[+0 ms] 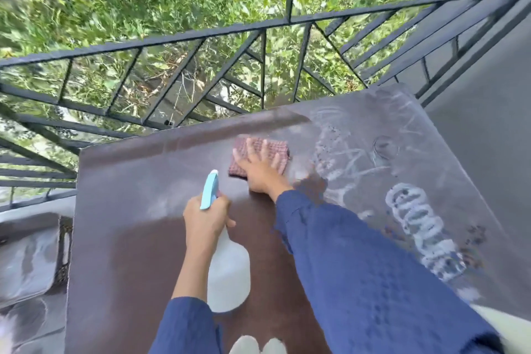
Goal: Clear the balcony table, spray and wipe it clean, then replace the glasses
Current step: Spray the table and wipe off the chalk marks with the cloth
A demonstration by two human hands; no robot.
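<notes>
The brown balcony table [138, 190] fills the lower middle of the head view. My left hand [204, 217] grips a white spray bottle [228, 273] with a light blue nozzle, held just above the table's near half. My right hand [260, 168] lies flat with fingers spread on a folded pink waffle cloth [244, 149], pressing it to the tabletop near the far edge. White foamy spray streaks and smears [413, 210] cover the table's right half. No glasses are in view.
A black metal railing [201, 34] runs close behind the table, with green foliage beyond. A grey cushioned seat [26, 261] sits to the left of the table. A grey wall [488, 72] stands on the right.
</notes>
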